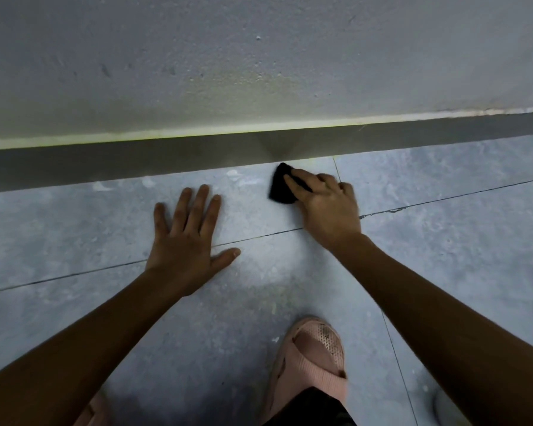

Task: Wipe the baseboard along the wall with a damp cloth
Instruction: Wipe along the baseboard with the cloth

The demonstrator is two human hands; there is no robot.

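Observation:
A dark grey baseboard (166, 162) runs across the view at the foot of a pale rough wall (228, 56). My right hand (323, 204) grips a small black cloth (282, 186), whose far corner reaches the lower edge of the baseboard while the rest lies on the floor tile. My left hand (191, 238) rests flat on the floor with fingers spread, a short way in front of the baseboard and left of the cloth. It holds nothing.
The floor (443, 256) is grey tile with thin dark joints and a few pale smudges near the baseboard. My foot in a pink slipper (311, 358) stands close below the hands. A second pink slipper edge (96, 410) shows at the bottom left.

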